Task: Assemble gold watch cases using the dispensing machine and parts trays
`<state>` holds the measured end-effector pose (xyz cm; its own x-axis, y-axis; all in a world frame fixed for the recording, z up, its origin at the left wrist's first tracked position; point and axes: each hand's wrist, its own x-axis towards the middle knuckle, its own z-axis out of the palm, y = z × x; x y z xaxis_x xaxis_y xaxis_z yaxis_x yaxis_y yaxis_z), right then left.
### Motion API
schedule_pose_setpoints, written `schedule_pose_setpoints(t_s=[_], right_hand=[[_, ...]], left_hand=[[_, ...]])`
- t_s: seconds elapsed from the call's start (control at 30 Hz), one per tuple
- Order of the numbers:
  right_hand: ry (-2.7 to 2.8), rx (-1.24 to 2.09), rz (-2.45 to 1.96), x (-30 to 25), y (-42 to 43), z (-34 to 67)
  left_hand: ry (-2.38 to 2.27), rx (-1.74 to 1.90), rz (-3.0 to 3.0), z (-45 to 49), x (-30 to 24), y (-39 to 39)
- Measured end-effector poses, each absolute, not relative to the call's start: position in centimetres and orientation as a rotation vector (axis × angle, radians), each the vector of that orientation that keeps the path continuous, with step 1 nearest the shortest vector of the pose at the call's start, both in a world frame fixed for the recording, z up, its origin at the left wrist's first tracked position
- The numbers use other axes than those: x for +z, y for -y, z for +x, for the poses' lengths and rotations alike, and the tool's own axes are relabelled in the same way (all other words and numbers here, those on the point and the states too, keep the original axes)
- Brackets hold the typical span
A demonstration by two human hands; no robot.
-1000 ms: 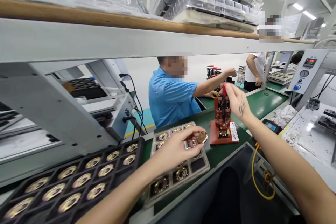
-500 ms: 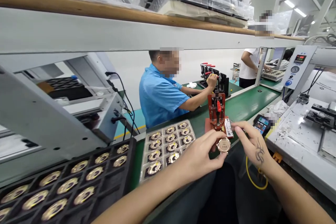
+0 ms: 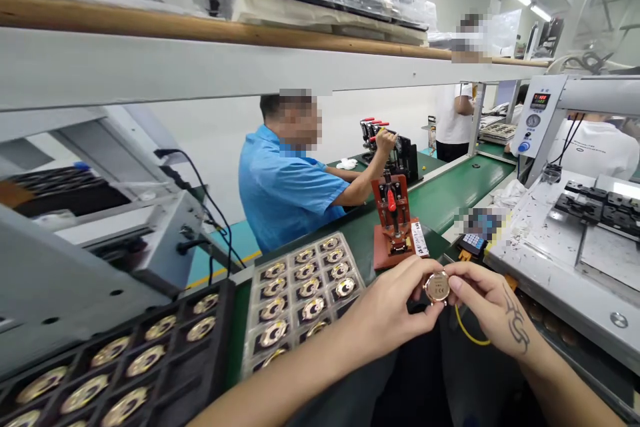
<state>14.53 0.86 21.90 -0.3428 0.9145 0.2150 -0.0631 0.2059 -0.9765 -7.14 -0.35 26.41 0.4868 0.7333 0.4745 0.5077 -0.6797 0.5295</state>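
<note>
A small round rose-gold watch case (image 3: 437,286) is held up with its engraved back facing me. My left hand (image 3: 400,297) is closed on it, thumb at the lower edge and fingers at the upper left. At its right edge, my right hand (image 3: 480,293) pinches it between thumb and forefinger. The watch case's front is turned away and hidden. Just beyond my hands stands a red hand press (image 3: 393,227) with a red lever and a white label on its base.
A clear tray (image 3: 295,280) of gold watch parts lies left of my hands. Further left is a black compartment tray (image 3: 170,373) with similar parts. A person in a blue shirt (image 3: 285,180) works opposite. A grey machine (image 3: 545,240) stands right, below an overhead shelf (image 3: 225,67).
My right hand has come in from the right and now grips the watch case's edge. The view has turned slightly right, while my left hand keeps its hold.
</note>
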Motion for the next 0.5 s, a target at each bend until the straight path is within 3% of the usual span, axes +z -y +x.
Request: schedule_pose_setpoints(t_s=[0.5], right_hand=[[1.522,1.324,-0.864,21.96,-0.39,15.62]], left_hand=[[-1.054,0.968,2.395,-6.08,26.82,0.70]])
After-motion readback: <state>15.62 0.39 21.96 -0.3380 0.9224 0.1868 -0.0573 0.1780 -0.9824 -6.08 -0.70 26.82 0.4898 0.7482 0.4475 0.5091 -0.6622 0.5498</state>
